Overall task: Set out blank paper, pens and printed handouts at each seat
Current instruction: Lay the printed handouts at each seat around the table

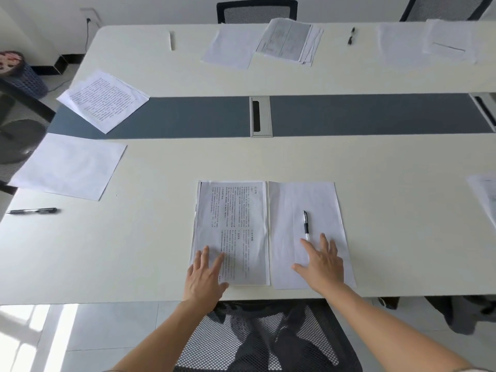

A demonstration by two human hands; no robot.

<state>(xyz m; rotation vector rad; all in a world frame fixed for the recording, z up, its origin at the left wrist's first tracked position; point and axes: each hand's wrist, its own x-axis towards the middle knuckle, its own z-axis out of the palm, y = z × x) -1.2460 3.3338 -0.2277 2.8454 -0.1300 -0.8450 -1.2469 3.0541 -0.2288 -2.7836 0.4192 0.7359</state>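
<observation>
Handout (232,224): our flat left hand (205,275) squares it.
Blank paper (322,205): flat right hand (322,261) steadies it, pen (306,224) atop.
Next: we probably lift off, move on.

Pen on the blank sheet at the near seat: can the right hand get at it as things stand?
Probably yes. The right hand lies flat on the blank sheet, its fingers right beside the near end of the pen, with nothing between them.
</observation>
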